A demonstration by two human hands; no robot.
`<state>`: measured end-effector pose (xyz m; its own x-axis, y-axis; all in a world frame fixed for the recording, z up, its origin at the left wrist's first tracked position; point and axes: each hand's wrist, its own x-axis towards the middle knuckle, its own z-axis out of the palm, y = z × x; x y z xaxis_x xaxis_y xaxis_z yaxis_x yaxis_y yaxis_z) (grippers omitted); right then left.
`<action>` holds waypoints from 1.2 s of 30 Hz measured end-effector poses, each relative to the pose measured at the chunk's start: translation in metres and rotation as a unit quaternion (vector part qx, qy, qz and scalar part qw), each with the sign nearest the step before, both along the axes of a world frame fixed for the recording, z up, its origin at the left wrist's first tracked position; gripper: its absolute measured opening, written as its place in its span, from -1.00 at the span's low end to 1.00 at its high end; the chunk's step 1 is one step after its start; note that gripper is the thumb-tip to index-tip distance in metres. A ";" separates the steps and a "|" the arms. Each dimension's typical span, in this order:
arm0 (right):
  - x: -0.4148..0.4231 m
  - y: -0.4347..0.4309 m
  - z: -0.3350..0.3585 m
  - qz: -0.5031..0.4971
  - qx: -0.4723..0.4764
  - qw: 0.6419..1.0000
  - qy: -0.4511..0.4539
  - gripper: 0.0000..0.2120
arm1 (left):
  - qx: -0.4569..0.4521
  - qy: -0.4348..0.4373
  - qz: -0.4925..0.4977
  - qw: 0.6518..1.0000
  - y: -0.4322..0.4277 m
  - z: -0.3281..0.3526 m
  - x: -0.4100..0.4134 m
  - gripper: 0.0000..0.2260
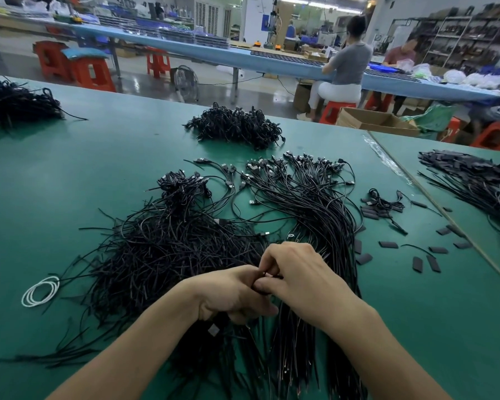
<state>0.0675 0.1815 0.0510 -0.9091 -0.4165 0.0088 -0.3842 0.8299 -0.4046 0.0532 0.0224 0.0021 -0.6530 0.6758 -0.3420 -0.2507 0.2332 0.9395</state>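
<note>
My left hand (234, 295) and my right hand (298, 278) meet above a big pile of thin black cables (162, 255) on the green table (70, 174). Both hands pinch the same black cable piece (267, 277) between their fingertips. The left hand also grips a bunch of black cables that hangs below it, with a USB plug (213, 330) showing under the palm. A fan of black USB cables (306, 197) with plugs at the far ends spreads out beyond my hands.
Short black sleeve pieces (387, 245) lie scattered to the right. Other cable heaps sit at the far centre (237, 125), far left (15, 102) and right (479, 180). White rubber rings (39, 291) lie at the left. People work at a blue bench (272, 64) behind.
</note>
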 end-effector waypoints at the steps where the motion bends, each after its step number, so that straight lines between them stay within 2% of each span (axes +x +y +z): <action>1: 0.000 0.000 0.000 -0.009 0.005 1.000 -0.008 -0.82 | -0.005 0.003 0.002 1.000 0.001 0.000 0.000 -0.83; 5: -0.001 0.000 0.002 -0.049 0.044 0.998 -0.018 -0.71 | -0.035 0.030 0.001 0.999 0.005 0.003 0.001 -0.83; 9: 0.004 -0.003 0.005 -0.035 0.072 0.996 0.039 -0.85 | -0.051 0.038 0.010 0.998 0.006 0.005 0.000 -0.84; 14: 0.004 -0.004 0.010 -0.027 0.067 0.996 0.051 -0.88 | -0.069 0.038 0.008 0.997 0.006 0.004 -0.002 -0.75; 17: 0.004 -0.006 0.010 -0.016 0.088 0.994 0.070 -0.87 | -0.077 0.049 0.017 0.996 0.008 0.004 -0.002 -0.80; 22: 0.004 -0.013 0.003 -0.003 0.171 0.976 0.135 -0.85 | -0.074 0.062 0.068 0.993 0.015 0.004 -0.003 -0.86; 25: 0.006 -0.015 -0.002 0.004 0.179 0.971 0.160 -0.93 | -0.055 0.058 0.105 0.991 0.016 0.001 -0.003 -0.80; 27: 0.006 -0.013 -0.006 0.002 0.163 0.971 0.174 -0.96 | -0.011 0.040 0.126 0.991 0.014 0.000 -0.002 -0.80; 30: 0.003 -0.005 -0.012 -0.009 0.105 0.978 0.181 -0.92 | 0.105 -0.018 0.159 0.982 0.011 -0.002 -0.003 -0.75; 33: -0.001 0.000 -0.015 -0.054 -0.009 0.985 0.164 -0.92 | 0.220 -0.071 0.199 0.952 0.013 0.000 -0.006 -0.69; 36: -0.002 -0.002 -0.021 -0.105 -0.140 0.975 0.140 -0.90 | 0.286 -0.079 0.230 0.927 0.018 0.000 -0.005 -0.73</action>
